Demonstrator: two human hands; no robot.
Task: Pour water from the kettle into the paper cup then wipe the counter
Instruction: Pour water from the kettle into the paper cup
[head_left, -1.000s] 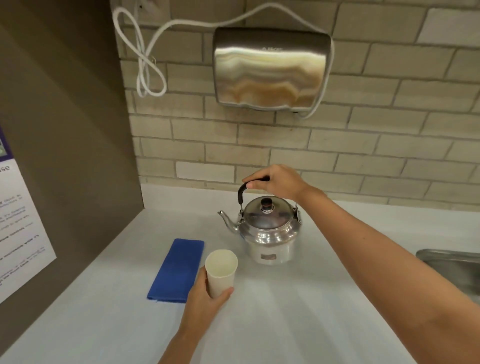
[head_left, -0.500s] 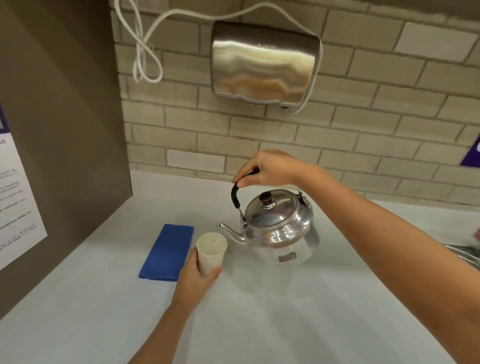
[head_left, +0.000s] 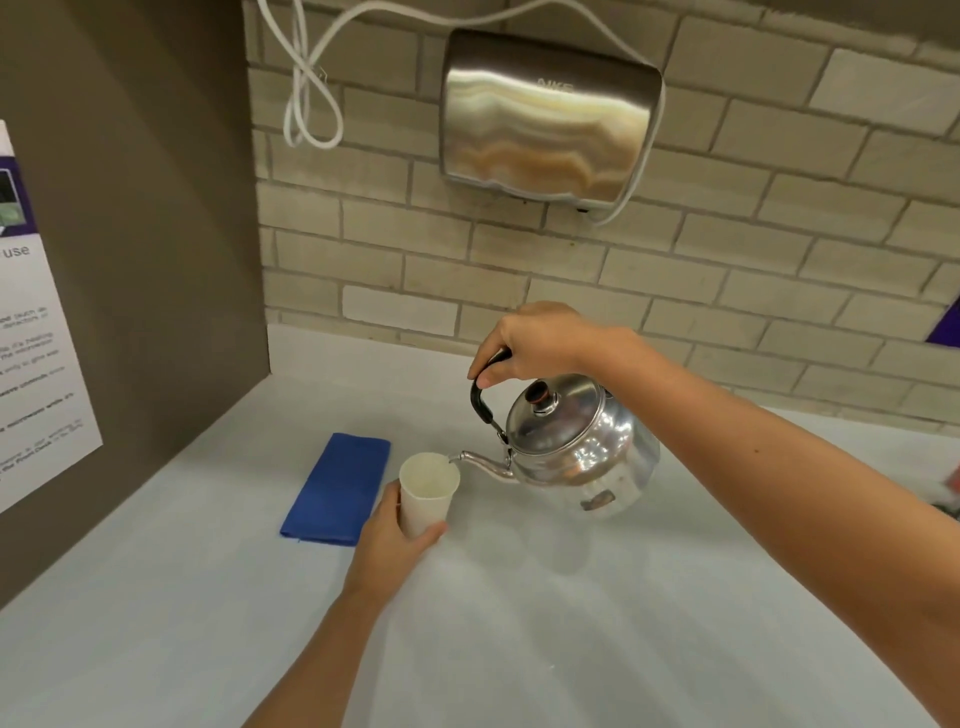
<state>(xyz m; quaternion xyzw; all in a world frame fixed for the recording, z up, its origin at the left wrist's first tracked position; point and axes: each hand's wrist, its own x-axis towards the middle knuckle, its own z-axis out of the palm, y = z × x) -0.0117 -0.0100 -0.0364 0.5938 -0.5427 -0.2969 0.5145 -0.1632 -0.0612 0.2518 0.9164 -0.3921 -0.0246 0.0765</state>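
Observation:
A shiny steel kettle (head_left: 582, 452) hangs above the white counter (head_left: 519, 597), tilted to the left. Its spout tip sits over the rim of a white paper cup (head_left: 427, 491). My right hand (head_left: 535, 340) grips the kettle's black handle from above. My left hand (head_left: 389, 540) wraps around the lower part of the cup from the near side and holds it upright. A folded blue cloth (head_left: 337, 486) lies flat on the counter just left of the cup. I cannot tell whether water is flowing.
A steel hand dryer (head_left: 545, 119) with a looped white cord (head_left: 311, 98) hangs on the brick wall behind. A brown side panel with a printed poster (head_left: 36, 332) closes off the left. A sink edge (head_left: 945, 512) shows at the far right.
My right hand lifted the kettle off the counter, moved it left and tipped it until the spout reached the cup's rim. My left hand kept hold of the cup.

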